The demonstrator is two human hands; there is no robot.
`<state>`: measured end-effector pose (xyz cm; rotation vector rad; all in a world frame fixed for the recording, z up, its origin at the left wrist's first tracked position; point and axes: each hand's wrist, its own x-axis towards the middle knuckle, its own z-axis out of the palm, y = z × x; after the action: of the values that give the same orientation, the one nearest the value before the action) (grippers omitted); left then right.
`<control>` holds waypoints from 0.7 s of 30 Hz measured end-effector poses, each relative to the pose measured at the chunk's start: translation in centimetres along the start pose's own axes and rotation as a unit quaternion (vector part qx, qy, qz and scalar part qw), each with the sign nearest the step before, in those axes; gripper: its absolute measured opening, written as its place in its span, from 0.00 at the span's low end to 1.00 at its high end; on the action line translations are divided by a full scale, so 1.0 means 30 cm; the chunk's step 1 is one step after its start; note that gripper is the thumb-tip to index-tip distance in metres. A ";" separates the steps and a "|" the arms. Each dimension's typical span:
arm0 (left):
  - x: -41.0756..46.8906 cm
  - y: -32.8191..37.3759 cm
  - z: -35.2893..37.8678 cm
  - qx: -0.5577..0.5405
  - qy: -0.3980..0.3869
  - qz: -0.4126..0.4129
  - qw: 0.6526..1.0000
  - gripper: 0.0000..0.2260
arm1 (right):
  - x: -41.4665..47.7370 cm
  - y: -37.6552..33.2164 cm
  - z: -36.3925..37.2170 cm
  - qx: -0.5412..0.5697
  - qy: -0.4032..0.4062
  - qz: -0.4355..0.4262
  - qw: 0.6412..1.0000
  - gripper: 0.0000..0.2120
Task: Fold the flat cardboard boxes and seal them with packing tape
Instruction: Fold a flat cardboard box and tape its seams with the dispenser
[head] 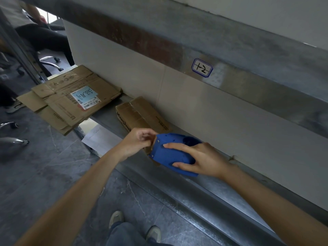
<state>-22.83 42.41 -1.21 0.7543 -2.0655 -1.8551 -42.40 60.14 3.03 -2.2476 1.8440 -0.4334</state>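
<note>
the right hand's fingers (177, 146) lie spread over a blue tape dispenser (170, 157), the forefinger stretched straight along its upper side and the thumb curled round its lower edge, so the right hand (202, 161) grips the tool from the right. the left hand's fingers (147, 133) are curled, thumb and forefinger tips drawn together at the dispenser's toothed front edge; whether a tape end sits between them is too small to tell. the left hand (137, 141) is just left of the tool, both bare forearms reaching in from below. behind the hands a folded cardboard box (140, 112) lies on a metal shelf (177, 185), its near end hidden by the dispenser. further left on the shelf, apart from the box, a stack of flat cardboard (58, 103) overhangs the shelf edge, a pale blue and white shipping label (86, 97) on top. a white sheet of paper (99, 139) shows below the shelf edge. on the beam above is a sticker (202, 67) marked "1-2". two shoes (116, 218) stand on the grey floor.
</note>
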 end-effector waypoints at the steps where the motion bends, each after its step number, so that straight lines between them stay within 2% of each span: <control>1: 0.002 0.000 -0.001 0.003 0.001 0.001 1.000 0.16 | 0.000 0.001 0.001 0.002 -0.003 0.001 1.000 0.27; 5: 0.000 -0.006 0.005 0.028 0.011 0.017 0.999 0.17 | 0.002 0.004 0.006 0.012 -0.007 0.011 1.000 0.27; 12: 0.001 -0.014 0.035 0.002 0.061 0.040 0.997 0.14 | -0.002 0.012 -0.007 0.095 0.003 0.064 0.993 0.26; 18: -0.025 -0.050 -0.045 0.008 0.082 0.006 0.997 0.10 | -0.053 0.042 -0.039 0.088 -0.007 0.104 0.991 0.26; 21: -0.045 -0.047 -0.072 0.012 0.055 -0.004 0.998 0.09 | -0.083 0.049 -0.037 0.089 -0.019 0.123 0.988 0.26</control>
<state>-20.32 41.24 -2.07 0.8514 -2.0219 -1.7537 -44.60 62.33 3.34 -1.8728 1.9455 -0.4874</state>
